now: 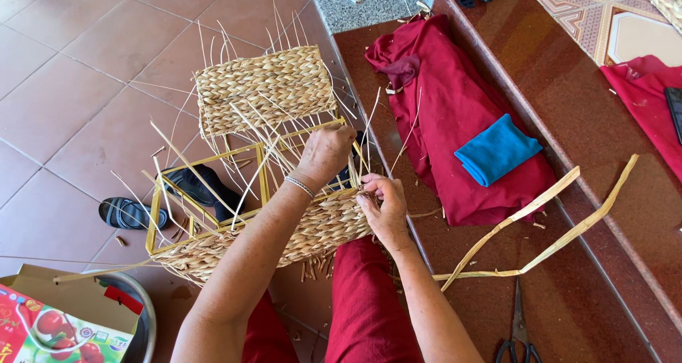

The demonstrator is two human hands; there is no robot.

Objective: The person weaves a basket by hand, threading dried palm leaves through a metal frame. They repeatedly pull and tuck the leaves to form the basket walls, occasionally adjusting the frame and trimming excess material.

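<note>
A half-woven basket [263, 171] on a yellow frame rests against the person's red-trousered knees, above the tiled floor [78, 86]. The left hand [325, 153] grips the frame's upper bar, fingers curled over it. The right hand [383, 207] pinches strands at the woven side's edge. On the red stone step [582, 136] lie a red cloth [440, 100], a folded blue cloth [497, 150] upon it, two long fibre strips [547, 221], and scissors [518, 327] near its near edge.

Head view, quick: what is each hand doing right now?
Left hand: closed on the yellow frame of the woven basket.
Right hand: fingers pinched on straw strands at the basket's edge.
</note>
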